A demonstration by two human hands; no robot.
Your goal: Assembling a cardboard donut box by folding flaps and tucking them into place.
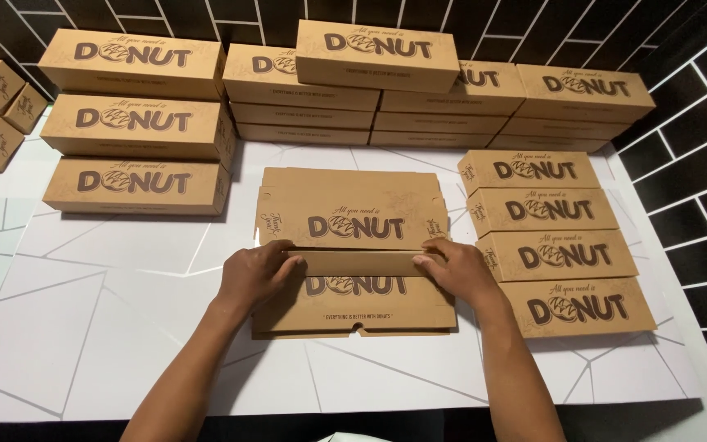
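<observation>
Near the table's (83, 327) middle lies a flat box blank (353, 237), likely light, stiff along its creases and easily bent, best taken at the panel ends, where the left hand (257, 274) and right hand (460, 272) pinch its raised panel, finished boxes (137, 123) stacked around.

Bare table (108, 327) left; stacked boxes (562, 245) close right, probably touching.

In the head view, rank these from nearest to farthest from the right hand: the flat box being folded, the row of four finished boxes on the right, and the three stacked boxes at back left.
From the right hand:
1. Flat box, touching it, centre.
2. Row of four boxes, just right of it.
3. Stack of three boxes, far back left.
</observation>
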